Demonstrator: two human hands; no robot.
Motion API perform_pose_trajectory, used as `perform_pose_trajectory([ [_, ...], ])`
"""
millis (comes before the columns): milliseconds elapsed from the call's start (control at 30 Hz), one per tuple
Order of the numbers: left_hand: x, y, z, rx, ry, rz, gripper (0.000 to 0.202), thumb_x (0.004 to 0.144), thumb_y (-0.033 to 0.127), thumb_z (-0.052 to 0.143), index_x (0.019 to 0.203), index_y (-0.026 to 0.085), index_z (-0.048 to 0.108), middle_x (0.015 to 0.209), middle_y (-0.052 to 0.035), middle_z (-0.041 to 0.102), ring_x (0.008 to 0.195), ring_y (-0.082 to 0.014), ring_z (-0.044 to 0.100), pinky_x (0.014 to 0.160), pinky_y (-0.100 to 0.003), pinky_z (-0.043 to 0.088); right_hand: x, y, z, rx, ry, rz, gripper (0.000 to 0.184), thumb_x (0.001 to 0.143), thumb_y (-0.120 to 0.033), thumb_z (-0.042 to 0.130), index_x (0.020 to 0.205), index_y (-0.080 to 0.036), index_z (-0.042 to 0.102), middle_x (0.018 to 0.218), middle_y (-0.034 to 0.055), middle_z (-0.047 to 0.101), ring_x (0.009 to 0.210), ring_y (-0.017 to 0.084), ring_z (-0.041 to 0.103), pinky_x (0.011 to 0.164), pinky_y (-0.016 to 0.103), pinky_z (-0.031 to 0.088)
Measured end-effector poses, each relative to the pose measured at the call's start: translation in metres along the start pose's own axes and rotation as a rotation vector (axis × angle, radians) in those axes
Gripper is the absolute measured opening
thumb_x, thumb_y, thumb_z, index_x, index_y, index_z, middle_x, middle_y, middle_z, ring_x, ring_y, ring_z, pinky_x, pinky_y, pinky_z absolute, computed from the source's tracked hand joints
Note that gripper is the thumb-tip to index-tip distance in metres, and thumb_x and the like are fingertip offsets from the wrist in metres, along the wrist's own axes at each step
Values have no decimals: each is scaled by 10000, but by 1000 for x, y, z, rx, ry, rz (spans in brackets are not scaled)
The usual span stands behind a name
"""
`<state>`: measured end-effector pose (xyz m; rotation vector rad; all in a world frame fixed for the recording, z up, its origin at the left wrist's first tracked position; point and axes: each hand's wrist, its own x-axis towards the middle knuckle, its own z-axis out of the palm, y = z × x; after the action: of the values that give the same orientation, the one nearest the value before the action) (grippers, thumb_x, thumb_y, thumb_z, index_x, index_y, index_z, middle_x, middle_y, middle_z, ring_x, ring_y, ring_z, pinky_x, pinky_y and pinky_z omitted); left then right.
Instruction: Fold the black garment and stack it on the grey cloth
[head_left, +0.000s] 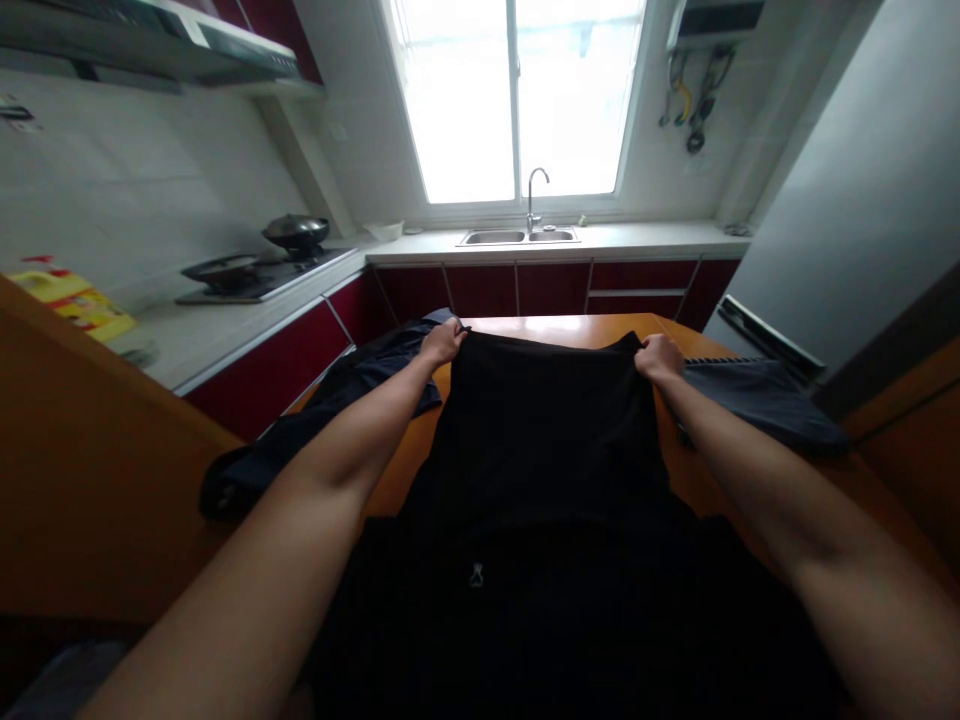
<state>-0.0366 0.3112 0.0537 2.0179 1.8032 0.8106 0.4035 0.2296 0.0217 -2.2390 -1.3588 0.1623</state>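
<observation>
A black garment [551,420] is stretched out in front of me over the wooden table [525,325]; its exact kind does not show. At its far left corner, my left hand [442,342] is closed on the cloth. The far right corner is pinched in my right hand [660,357]. The far edge runs fairly straight between both hands. Toward me, the black cloth merges with my dark top, so its near end cannot be made out. Dark blue clothing [337,390] lies beside my left forearm, partly hidden by it.
Right of my right hand lies a grey folded cloth item [757,395] on the table. A counter [645,235] with a sink [491,238] runs under the window. To the left are a wok [296,232], a pan [221,270] and a yellow bottle [75,305]. A refrigerator [840,200] stands right.
</observation>
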Motion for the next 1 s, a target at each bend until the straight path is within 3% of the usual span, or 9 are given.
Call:
perform_pose_trajectory([
  [167,-26,-6,26,118,81,-8,358,894,137,551,1250,130,519,1246,-171,527,1128,-260,549,988,-352,409,-2,-8,13,-40,-5,-13,319,969,-251,498,1197,-86,648,1215,228,646,1185,316,570,989,413,435],
  [267,-51,-6,34,172,54,24,419,871,72,503,1286,99,554,1296,-204,504,1197,-297,534,1052,-391,390,-22,-17,24,-119,-4,-162,369,981,-265,479,1261,-49,584,1317,247,575,1274,332,480,1053,440,382],
  [400,-103,0,39,214,-34,130,344,872,134,551,1195,158,663,1289,-152,552,1226,-297,529,1102,-402,378,-72,-25,35,-142,-121,-354,419,993,-306,445,1344,-100,541,1493,209,441,1372,324,384,1107,440,343],
  [500,-158,10,39,241,-135,312,390,922,209,522,1298,166,621,1423,-139,515,1340,-286,454,1160,-411,320,-130,-16,32,-109,-192,-478,476,998,-338,424,1400,-96,502,1540,204,395,1427,309,336,1151,438,308],
  [567,-198,15,33,259,-205,412,465,968,284,472,1414,167,529,1505,-136,461,1418,-287,378,1194,-444,263,-172,2,21,-52,-193,-605,502,994,-351,421,1429,-109,481,1556,189,383,1445,304,324,1171,452,292],
  [667,-254,13,10,263,-282,387,501,977,382,450,1454,236,498,1551,-78,430,1452,-275,340,1209,-452,239,-226,47,-5,35,-155,-730,495,998,-363,394,1463,-204,455,1572,120,385,1461,282,313,1178,495,293],
  [733,-284,-2,-12,251,-267,297,515,967,410,438,1446,234,509,1524,-85,463,1400,-259,422,1190,-417,293,-248,85,-25,41,-122,-674,489,992,-370,390,1446,-212,477,1528,124,443,1425,284,373,1159,504,327],
  [833,-319,-41,-42,236,-180,157,549,923,471,457,1395,207,551,1452,-103,535,1345,-278,485,1159,-419,345,-264,147,-53,-9,-28,-476,465,963,-371,390,1328,-158,584,1406,162,546,1329,306,470,1112,503,388],
  [1000,-370,-101,-72,285,5,-122,636,809,557,462,1269,145,614,1208,-161,655,1138,-345,619,1030,-470,459,-297,222,-88,-85,107,-245,496,910,-459,397,1176,-136,662,1218,182,626,1148,341,564,1020,502,457],
])
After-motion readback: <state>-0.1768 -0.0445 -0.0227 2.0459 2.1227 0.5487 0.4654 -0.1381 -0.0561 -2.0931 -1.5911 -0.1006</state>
